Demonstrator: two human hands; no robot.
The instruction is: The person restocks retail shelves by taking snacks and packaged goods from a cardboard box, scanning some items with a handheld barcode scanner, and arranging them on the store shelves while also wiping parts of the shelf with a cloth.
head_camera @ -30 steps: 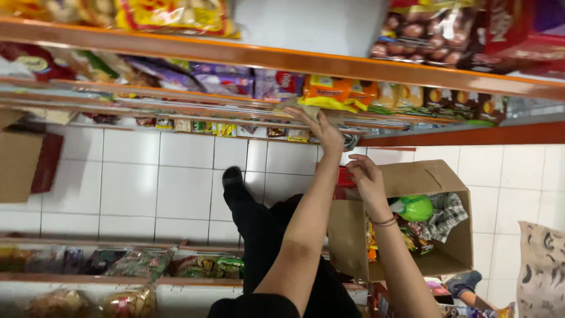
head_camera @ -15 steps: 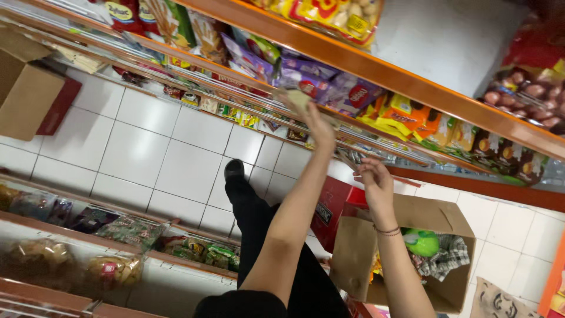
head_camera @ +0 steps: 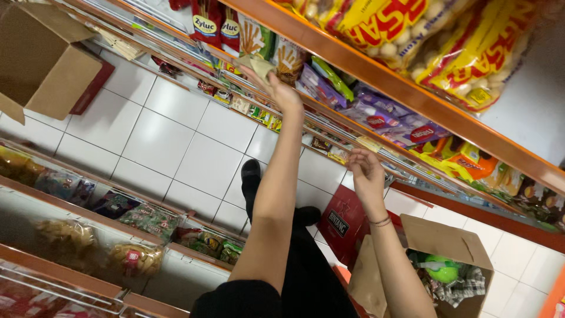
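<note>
1. Snack packet (head_camera: 257, 66): I see it pinched in my left hand (head_camera: 281, 89), already at the orange shelf (head_camera: 376, 76) among the stocked packs.
2. Right hand (head_camera: 366, 172): fingers loosely spread, holding nothing.
3. Carton (head_camera: 447, 259): goods remain inside.

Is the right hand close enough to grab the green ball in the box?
Probably not yet. The right hand is raised by the orange shelf edge, well above the open cardboard box holding the green ball. Nothing blocks the way; it would just need to lower.
</note>
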